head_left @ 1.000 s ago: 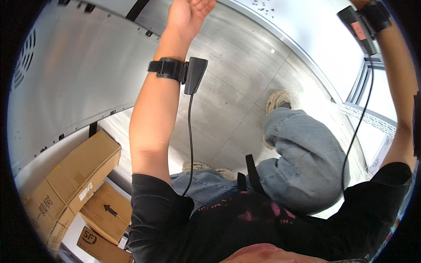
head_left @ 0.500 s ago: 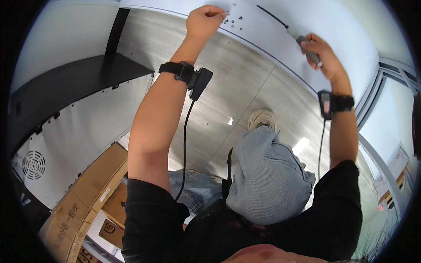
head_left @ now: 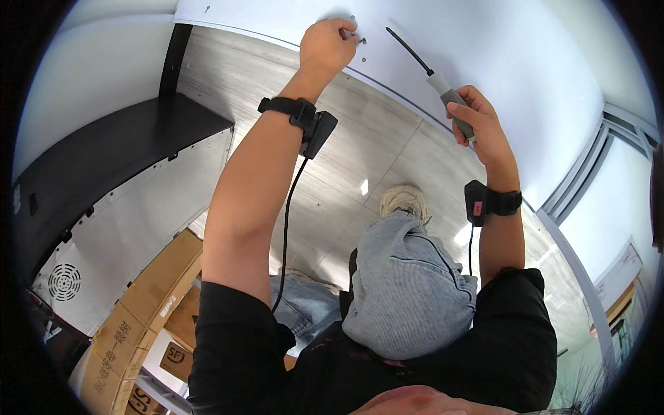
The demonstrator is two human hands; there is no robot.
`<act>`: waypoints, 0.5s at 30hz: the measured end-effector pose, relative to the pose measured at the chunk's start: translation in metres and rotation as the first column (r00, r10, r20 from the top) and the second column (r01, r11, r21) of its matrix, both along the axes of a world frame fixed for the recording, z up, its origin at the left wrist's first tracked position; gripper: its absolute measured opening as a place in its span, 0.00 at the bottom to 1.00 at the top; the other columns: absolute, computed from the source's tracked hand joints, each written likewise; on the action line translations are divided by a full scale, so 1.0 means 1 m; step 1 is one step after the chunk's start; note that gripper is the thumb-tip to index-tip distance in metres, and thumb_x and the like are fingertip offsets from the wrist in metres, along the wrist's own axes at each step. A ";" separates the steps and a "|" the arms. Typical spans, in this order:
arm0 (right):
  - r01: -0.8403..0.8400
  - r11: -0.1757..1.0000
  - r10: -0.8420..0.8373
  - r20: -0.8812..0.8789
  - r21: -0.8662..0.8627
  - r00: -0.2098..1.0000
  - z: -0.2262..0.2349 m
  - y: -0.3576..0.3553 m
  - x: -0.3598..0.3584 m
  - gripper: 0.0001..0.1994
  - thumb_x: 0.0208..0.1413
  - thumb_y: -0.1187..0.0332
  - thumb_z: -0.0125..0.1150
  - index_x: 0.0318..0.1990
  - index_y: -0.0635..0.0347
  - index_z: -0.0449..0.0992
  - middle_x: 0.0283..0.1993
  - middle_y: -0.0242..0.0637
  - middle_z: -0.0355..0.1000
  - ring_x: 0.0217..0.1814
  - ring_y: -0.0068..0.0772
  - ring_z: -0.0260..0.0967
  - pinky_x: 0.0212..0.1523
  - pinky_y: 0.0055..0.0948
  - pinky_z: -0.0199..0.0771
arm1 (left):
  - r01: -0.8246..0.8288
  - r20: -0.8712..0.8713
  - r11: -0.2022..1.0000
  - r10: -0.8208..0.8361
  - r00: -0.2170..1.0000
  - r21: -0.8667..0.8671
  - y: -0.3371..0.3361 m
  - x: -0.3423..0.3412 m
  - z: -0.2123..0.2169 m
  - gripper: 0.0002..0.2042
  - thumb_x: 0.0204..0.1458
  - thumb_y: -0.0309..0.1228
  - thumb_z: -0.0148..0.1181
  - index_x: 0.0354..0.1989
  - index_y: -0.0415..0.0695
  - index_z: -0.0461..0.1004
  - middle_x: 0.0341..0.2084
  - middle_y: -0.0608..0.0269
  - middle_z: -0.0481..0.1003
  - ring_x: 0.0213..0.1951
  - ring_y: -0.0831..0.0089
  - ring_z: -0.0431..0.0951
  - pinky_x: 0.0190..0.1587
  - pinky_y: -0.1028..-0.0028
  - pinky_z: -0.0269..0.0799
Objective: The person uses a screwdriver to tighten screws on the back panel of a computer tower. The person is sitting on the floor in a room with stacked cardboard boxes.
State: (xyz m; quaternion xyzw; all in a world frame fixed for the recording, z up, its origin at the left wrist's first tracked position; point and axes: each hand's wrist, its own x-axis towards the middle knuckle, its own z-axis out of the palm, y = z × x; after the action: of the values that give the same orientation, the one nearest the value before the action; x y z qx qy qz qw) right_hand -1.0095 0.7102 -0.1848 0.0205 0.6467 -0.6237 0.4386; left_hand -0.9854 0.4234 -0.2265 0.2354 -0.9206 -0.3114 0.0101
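My left hand (head_left: 328,45) rests at the near edge of the white tabletop (head_left: 498,41), its fingers curled in. Whatever lies inside those fingers is hidden. Just right of the fingertips is a small screw (head_left: 363,41); another small metal piece (head_left: 364,60) lies closer to the edge. My right hand (head_left: 481,124) is wrapped round the grey handle of a screwdriver (head_left: 453,104). Its dark shaft points up and left over the tabletop, with the tip apart from the screws.
A black-topped cabinet (head_left: 104,138) with a pale vented side stands at the left. Below it are cardboard boxes (head_left: 131,332). Black straps with small devices sit on both wrists, with cables (head_left: 289,228) hanging down. A small metal piece (head_left: 207,9) lies at the table's far left.
My right hand has brought the screwdriver left and nearer to me. My left hand has shifted slightly right and nearer. Fewer small screws show beside its fingers than before.
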 end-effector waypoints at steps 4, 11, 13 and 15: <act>-0.073 0.997 0.072 -0.019 -0.030 0.997 0.010 -0.016 -0.001 0.11 0.51 0.65 0.59 0.37 0.61 0.68 0.25 0.29 0.65 0.15 0.17 0.59 0.15 0.20 0.52 | -0.113 -0.164 0.992 0.121 0.979 0.059 -0.010 0.026 0.011 0.09 0.46 0.31 0.63 0.35 0.43 0.79 0.21 0.66 0.75 0.24 0.77 0.73 0.30 0.77 0.70; -0.478 0.877 0.476 -0.042 -0.046 0.878 0.031 -0.121 0.042 0.11 0.51 0.64 0.59 0.36 0.59 0.68 0.25 0.27 0.63 0.15 0.18 0.58 0.15 0.20 0.52 | -0.463 -0.206 0.665 0.674 0.709 0.586 -0.046 0.160 0.021 0.04 0.52 0.25 0.57 0.33 0.40 0.77 0.24 0.67 0.75 0.26 0.82 0.71 0.30 0.81 0.66; -0.591 0.806 0.589 -0.053 -0.035 0.806 0.030 -0.155 0.062 0.11 0.51 0.64 0.59 0.36 0.60 0.68 0.25 0.27 0.62 0.15 0.18 0.58 0.15 0.20 0.51 | -0.544 0.055 0.335 0.813 0.579 0.769 -0.055 0.196 0.027 0.07 0.55 0.26 0.51 0.38 0.39 0.75 0.28 0.63 0.76 0.29 0.77 0.73 0.34 0.78 0.69; -0.695 0.718 0.693 -0.059 -0.028 0.718 0.025 -0.192 0.081 0.11 0.51 0.64 0.59 0.36 0.60 0.68 0.25 0.27 0.62 0.15 0.18 0.58 0.15 0.20 0.51 | -0.520 0.143 0.156 0.861 0.489 0.839 -0.066 0.239 0.028 0.10 0.58 0.28 0.46 0.43 0.39 0.72 0.32 0.59 0.76 0.31 0.72 0.75 0.36 0.75 0.71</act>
State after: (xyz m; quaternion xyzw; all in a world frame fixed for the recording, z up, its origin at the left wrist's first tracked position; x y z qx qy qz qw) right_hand -0.9281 0.5185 -0.1598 -0.2475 0.6015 -0.4297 0.6263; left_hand -0.7463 0.3572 -0.1985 0.5506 -0.4258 -0.6829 0.2219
